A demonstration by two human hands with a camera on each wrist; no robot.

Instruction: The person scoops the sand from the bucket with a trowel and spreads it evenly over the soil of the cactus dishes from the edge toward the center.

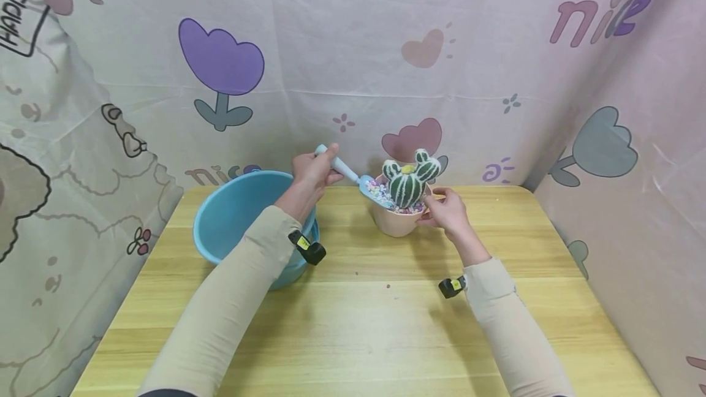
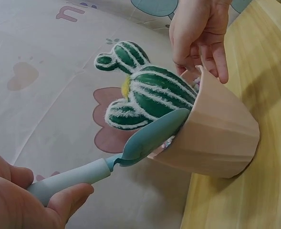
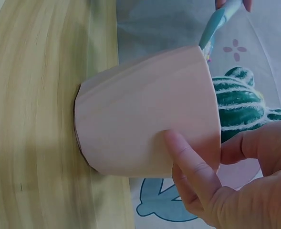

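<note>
Head view: pink pot point(image 1: 394, 220) (striped cactus point(image 1: 408, 182))

Open tabletop in front, crowding at the back

Bare wooden table point(image 1: 386, 323) between and ahead of both sleeves, free for passing. Blocked at rear left by the blue basin point(image 1: 237, 213), at rear centre by the pink pot point(image 1: 394, 219) with its cactus point(image 1: 408, 179) and the scoop point(image 1: 350, 175) resting on the rim. Hemmed in behind and on both sides by the printed cloth point(image 1: 353, 78).
</note>
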